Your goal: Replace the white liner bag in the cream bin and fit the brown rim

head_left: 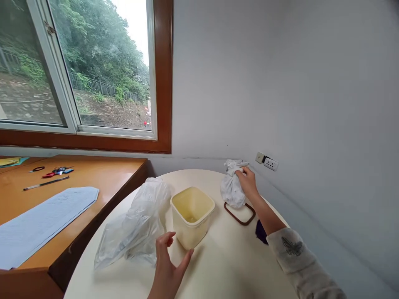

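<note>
My right hand (pixel 247 182) pinches the gathered neck of a white plastic bag (pixel 232 192), a bulging bundle at the far right of the round table. Beneath the bag lies a brown rounded ring (pixel 240 221), partly covered by it. My left hand (pixel 168 259) is just in front of a cream square bin (pixel 190 232), thumb and fingers apart; whether it touches the bin I cannot tell. The bin stands upright, and its inside looks bare. To its left spreads a crumpled clear plastic bag (pixel 137 228). A dark purple item (pixel 261 232) is partly hidden by my right forearm.
The white round table (pixel 230 265) meets the wall at the back, below a socket (pixel 270 163). On the left, a wooden desk (pixel 112 174) holds papers (pixel 52 220), a pen (pixel 46 183), keys (pixel 60 170) and a black ring (pixel 38 169). A window (pixel 102 66) is above.
</note>
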`<state>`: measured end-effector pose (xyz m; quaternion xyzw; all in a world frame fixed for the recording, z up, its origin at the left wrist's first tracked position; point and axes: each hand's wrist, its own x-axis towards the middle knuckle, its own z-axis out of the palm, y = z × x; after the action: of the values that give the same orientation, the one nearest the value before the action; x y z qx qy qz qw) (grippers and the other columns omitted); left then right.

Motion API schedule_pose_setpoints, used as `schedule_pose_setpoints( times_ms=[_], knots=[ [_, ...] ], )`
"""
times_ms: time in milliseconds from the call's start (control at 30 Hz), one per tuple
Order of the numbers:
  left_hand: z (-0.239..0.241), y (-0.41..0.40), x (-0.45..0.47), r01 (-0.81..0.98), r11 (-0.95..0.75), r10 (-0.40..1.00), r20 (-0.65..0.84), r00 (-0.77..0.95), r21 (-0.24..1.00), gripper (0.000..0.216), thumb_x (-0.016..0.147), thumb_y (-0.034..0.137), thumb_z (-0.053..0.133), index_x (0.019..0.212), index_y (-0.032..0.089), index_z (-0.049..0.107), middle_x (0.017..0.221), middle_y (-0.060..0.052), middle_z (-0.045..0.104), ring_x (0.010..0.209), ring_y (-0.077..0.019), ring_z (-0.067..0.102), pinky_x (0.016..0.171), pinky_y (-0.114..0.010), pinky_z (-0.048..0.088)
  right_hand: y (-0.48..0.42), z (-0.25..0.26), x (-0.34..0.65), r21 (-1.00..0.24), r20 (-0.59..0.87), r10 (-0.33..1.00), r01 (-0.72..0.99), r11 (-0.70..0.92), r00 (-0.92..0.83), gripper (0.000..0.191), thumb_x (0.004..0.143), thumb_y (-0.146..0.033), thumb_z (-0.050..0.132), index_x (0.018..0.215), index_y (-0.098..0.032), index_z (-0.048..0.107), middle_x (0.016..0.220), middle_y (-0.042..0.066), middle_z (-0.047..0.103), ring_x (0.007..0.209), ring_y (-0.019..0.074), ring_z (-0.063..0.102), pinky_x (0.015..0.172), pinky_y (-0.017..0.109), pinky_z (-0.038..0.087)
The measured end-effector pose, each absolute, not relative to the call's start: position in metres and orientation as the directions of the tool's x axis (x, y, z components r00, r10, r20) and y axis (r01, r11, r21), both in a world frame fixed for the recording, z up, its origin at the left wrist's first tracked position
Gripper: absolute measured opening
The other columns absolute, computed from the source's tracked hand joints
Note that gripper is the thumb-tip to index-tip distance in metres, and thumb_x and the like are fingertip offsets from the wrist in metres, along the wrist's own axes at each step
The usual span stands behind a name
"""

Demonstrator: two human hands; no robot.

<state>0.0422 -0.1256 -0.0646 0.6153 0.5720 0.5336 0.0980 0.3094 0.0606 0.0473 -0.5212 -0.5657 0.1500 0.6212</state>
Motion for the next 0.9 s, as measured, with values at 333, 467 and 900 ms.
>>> schedule_pose_setpoints(
  times_ms=[333, 467, 900],
  knots=[
    [-0.055, -0.148, 0.056, 0.562, -0.532, 0.741, 0.669, -0.052, 0.633, 0.017, 0.079, 0.027, 0.056, 0.091, 0.022, 0.045, 0.085, -0.004, 0.047, 0.079, -0.0195, 0.049, 0.069, -0.031, 0.044, -0.036, 0.052, 0.308, -0.750, 0.539, 0.831, 0.527, 0.400, 0.136, 0.012, 0.064, -0.024, 0.051, 0.055, -0.020, 0.044, 0.058, -0.005, 0.044, 0.060, 0.0119, 0.039, 0.058, 0.024, 0.032],
    [-0.047, -0.156, 0.064, 0.453, -0.554, 0.798, 0.600, 0.052, 0.698, 0.005, 0.083, 0.025, 0.048, 0.080, 0.021, 0.049, 0.080, -0.004, 0.051, 0.078, -0.0186, 0.052, 0.067, -0.030, 0.045, -0.072, 0.051, 0.303, -0.773, 0.451, 0.892, 0.512, 0.373, 0.030, 0.013, 0.066, -0.024, 0.048, 0.056, -0.020, 0.040, 0.057, -0.005, 0.040, 0.056, 0.0115, 0.037, 0.053, 0.023, 0.030],
    [-0.007, -0.150, 0.101, 0.216, -0.322, 0.925, 0.258, 0.278, 0.922, 0.029, 0.079, 0.037, 0.054, 0.100, 0.019, 0.059, 0.094, -0.006, 0.062, 0.089, -0.0199, 0.053, 0.082, -0.033, 0.042, -0.132, 0.036, 0.273, -0.863, 0.184, 0.929, 0.400, 0.310, -0.322, 0.011, 0.065, -0.015, 0.048, 0.059, -0.019, 0.039, 0.057, -0.006, 0.035, 0.055, 0.0094, 0.032, 0.051, 0.022, 0.027]
  ],
)
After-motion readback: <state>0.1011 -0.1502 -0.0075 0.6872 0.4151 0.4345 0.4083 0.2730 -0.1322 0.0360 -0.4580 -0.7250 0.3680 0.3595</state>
